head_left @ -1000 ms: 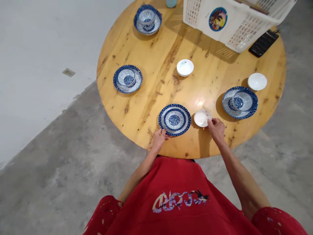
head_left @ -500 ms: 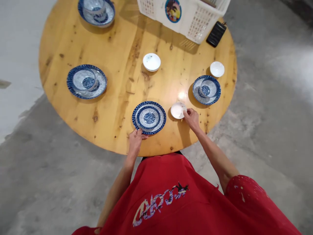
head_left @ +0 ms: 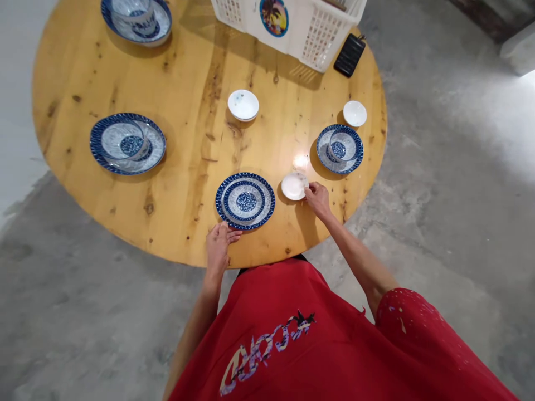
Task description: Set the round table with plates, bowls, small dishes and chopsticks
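A blue-and-white plate lies near the table's front edge, with a smaller dark-blue ring inside its rim; I cannot tell whether that is a second dish. My left hand is closed on the plate's near left rim, thumb on top and fingers partly under the edge. To the right of the plate is a small white dish. The thumb and fingers of my right hand pinch its right rim. Whether this dish touches the table is unclear.
On the round wooden table, a blue-rimmed plate with a bowl stands right, beside a white bowl. Another white bowl sits mid-table. More dish sets are left. A white basket and black object are behind.
The head view has shifted, so the table and dishes appear further left. Both hands keep the same hold on the plate and the small white dish.
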`<act>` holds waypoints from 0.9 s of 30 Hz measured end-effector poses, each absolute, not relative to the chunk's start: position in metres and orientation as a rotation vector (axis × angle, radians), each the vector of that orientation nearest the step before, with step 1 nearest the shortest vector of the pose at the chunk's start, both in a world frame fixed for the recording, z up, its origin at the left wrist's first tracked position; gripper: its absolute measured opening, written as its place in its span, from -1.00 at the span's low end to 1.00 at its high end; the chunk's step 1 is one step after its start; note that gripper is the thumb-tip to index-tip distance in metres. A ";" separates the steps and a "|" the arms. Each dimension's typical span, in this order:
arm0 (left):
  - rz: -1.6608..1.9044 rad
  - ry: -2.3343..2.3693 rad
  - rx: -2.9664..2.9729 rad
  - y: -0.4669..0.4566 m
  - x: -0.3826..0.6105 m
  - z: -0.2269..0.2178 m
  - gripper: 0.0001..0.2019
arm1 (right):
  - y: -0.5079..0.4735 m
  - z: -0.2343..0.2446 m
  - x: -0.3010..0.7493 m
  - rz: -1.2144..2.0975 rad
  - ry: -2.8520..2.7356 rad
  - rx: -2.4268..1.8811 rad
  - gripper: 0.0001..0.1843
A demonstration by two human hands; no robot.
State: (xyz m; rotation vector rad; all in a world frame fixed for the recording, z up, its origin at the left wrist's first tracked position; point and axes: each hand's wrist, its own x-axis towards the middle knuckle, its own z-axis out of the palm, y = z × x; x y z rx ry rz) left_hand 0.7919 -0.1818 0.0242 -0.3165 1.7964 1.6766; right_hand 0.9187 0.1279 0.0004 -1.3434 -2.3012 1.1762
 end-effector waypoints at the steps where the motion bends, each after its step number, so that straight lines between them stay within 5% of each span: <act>1: 1.680 1.809 -0.331 -0.184 0.793 0.024 -0.62 | 0.128 0.000 0.919 1.184 -2.294 -1.341 -0.73; 27: 1.767 1.856 -0.377 -0.212 0.792 0.016 -0.52 | 0.108 0.005 0.928 1.220 -2.318 -1.359 -0.70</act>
